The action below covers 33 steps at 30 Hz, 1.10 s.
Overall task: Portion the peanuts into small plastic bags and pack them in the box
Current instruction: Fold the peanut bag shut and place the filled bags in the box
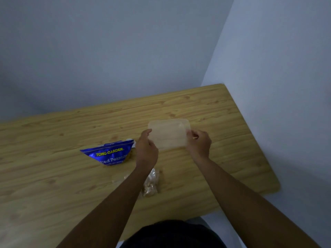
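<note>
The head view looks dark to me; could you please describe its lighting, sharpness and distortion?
Head view: dim, bluish light, no glare; the translucent box is soft and low in contrast; lettering on the blue packet reads only partly; the peanut bag is blurred; wide-angle distortion bows the far edge of the table.

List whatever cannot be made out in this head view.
1. Clear plastic container, head view: dim and blurred. Whether it is the box or its lid, and whether anything is inside, cannot be told.
2. Small peanut bag: the left forearm covers its left side, and its closure is unclear.
3. Blue peanut packet: the fine print is too small and blurred.
</note>
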Each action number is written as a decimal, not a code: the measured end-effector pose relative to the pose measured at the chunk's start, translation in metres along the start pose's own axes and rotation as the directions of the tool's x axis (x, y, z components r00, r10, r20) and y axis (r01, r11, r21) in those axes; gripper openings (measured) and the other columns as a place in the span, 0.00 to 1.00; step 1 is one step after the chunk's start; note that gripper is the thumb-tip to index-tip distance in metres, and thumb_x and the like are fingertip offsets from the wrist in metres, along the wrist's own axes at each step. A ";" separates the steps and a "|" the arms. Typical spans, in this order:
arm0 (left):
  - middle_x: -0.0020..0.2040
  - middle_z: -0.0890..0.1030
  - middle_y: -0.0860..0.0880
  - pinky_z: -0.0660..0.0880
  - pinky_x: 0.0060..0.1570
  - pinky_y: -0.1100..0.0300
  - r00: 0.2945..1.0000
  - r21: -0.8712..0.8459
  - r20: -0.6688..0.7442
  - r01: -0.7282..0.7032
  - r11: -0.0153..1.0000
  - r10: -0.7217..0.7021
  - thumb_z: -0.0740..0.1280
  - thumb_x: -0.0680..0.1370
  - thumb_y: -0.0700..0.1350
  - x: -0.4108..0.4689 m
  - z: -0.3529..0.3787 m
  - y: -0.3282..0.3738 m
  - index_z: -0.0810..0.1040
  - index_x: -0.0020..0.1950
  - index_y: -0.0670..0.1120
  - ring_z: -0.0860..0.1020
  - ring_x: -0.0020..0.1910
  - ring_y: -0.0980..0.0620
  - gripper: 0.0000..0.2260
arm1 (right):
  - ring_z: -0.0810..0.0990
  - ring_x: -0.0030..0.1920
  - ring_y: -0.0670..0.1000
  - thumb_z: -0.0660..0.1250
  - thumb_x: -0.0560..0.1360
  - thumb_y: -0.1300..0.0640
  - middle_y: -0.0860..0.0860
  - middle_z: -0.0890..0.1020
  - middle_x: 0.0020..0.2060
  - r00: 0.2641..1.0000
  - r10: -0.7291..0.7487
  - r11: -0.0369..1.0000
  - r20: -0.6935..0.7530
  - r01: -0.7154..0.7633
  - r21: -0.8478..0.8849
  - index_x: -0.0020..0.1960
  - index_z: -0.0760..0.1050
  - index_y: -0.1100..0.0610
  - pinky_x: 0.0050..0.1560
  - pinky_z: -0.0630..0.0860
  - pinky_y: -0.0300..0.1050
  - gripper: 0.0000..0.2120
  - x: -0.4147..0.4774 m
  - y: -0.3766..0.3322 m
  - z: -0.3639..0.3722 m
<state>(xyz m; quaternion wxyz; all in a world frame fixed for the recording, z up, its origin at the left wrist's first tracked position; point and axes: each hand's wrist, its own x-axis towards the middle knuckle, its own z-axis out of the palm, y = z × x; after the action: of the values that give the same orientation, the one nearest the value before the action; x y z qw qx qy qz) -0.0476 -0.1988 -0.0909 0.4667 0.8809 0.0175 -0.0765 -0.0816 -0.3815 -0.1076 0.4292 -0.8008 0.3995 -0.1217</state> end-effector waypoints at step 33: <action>0.59 0.80 0.44 0.73 0.62 0.49 0.996 0.246 0.087 -0.048 0.968 0.027 0.66 0.75 0.34 -0.079 -0.043 -0.105 0.79 0.61 0.42 0.76 0.60 0.45 0.15 | 0.81 0.53 0.65 0.68 0.75 0.45 0.64 0.79 0.56 0.925 0.376 0.866 -0.060 -0.374 -0.331 0.59 0.75 0.67 0.48 0.78 0.53 0.25 -0.081 0.132 -0.064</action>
<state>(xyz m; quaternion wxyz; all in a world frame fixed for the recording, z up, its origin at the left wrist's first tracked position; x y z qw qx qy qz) -0.1308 -0.1006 -0.1415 0.3547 0.9285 -0.0285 -0.1058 -0.2392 -0.3999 -0.1604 0.3028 -0.7697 0.5609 0.0366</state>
